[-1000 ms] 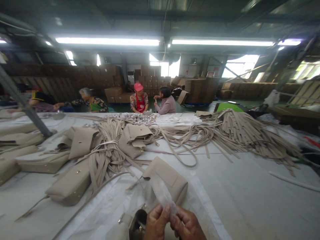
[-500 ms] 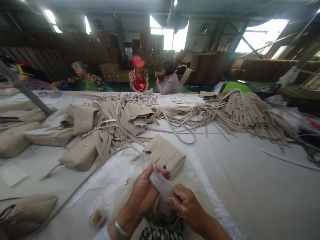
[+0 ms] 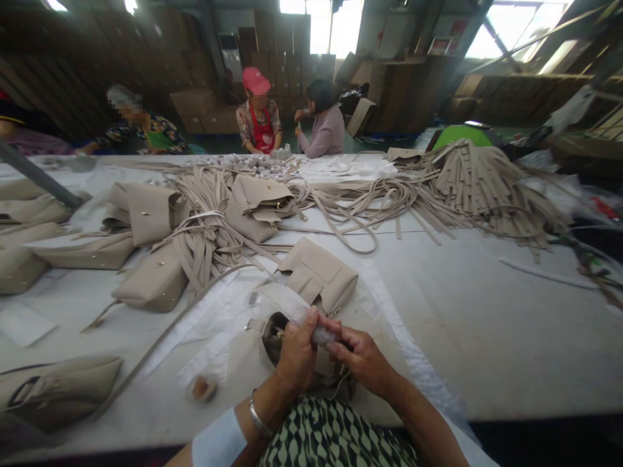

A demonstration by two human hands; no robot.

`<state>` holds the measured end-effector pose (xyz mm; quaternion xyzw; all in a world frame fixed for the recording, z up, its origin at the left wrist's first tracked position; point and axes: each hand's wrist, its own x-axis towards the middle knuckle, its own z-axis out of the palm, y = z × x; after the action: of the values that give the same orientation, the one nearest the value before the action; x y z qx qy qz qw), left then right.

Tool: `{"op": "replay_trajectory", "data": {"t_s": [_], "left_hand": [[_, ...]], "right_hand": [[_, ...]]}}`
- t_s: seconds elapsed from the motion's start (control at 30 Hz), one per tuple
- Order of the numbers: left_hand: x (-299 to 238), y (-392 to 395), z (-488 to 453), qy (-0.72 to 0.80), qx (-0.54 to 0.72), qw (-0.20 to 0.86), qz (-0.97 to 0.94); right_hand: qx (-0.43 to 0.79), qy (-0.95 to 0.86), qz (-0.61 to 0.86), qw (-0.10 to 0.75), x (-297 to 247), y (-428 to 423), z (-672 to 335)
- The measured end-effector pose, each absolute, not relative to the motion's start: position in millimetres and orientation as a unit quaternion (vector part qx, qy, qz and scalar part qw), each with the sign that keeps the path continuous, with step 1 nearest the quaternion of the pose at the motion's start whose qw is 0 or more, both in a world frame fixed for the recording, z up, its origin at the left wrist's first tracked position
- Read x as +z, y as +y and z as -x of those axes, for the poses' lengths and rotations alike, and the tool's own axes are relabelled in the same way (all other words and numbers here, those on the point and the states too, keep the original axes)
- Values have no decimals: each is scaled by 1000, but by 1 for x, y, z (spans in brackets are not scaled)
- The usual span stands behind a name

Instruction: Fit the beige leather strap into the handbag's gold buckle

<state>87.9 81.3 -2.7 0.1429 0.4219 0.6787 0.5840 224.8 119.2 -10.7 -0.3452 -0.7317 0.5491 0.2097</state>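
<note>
Both my hands meet at the near edge of the table, closed on a thin translucent white sheet (image 3: 291,302), maybe plastic film or paper. My left hand (image 3: 296,353) pinches its middle, and one end sticks out to the upper left. My right hand (image 3: 363,360) grips the crumpled end between the two hands. Beneath them a beige handbag (image 3: 270,344) stands with its dark mouth open, partly hidden by my hands. Just beyond lies another beige handbag (image 3: 321,272) on its side. A roll of tape (image 3: 203,389) rests left of my left forearm.
More beige bags (image 3: 150,279) lie on the left side of the white table (image 3: 487,337). Bundled straps (image 3: 209,227) and a large strap pile (image 3: 481,188) stretch across the back. A metal pole (image 3: 39,175) slants at far left. Several co-workers (image 3: 260,117) sit opposite.
My hands have drawn together and the sheet between them is now bunched up. My left hand has turned over, back upward. The camera view has tilted down, showing more of the near table edge.
</note>
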Motion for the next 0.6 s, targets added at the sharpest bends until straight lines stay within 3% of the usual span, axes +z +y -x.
{"op": "replay_trajectory", "data": {"t_s": [0.2, 0.6], "left_hand": [[-11, 92, -65, 425, 717, 539, -118], [-19, 95, -97, 480, 673, 545, -138]], "right_hand": [[368, -861, 325, 132, -41, 124, -256], [323, -854, 347, 215, -70, 121, -260]]}}
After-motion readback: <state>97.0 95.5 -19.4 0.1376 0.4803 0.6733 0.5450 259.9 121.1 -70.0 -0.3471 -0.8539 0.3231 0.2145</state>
